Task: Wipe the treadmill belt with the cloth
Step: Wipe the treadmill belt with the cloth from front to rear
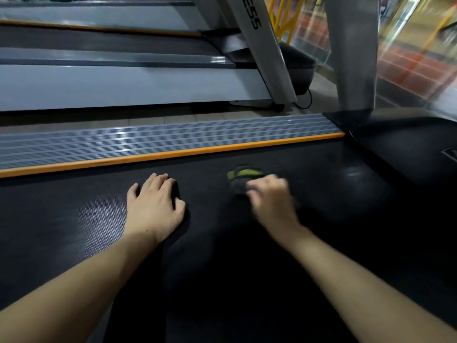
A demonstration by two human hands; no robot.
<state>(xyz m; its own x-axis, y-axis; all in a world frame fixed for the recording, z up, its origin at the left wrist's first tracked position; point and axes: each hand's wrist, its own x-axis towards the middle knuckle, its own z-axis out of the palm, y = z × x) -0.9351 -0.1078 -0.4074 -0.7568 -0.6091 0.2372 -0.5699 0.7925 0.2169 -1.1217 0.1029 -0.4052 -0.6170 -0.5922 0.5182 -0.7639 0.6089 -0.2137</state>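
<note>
The black treadmill belt (74, 219) fills the lower half of the head view. My left hand (153, 206) lies flat on the belt with its fingers spread and nothing in it. To its right, my right hand (269, 196) is blurred and closed on a dark grey and green cloth (241, 178), which it presses onto the belt. The cloth sticks out beyond the fingers towards the orange strip; part of it is hidden under the hand.
An orange strip (173, 153) and a ribbed grey side rail (160, 137) border the belt's far side. The black motor cover (408, 144) and a grey upright (351, 58) stand at right. Another treadmill (123, 80) lies beyond, a glass wall at top right.
</note>
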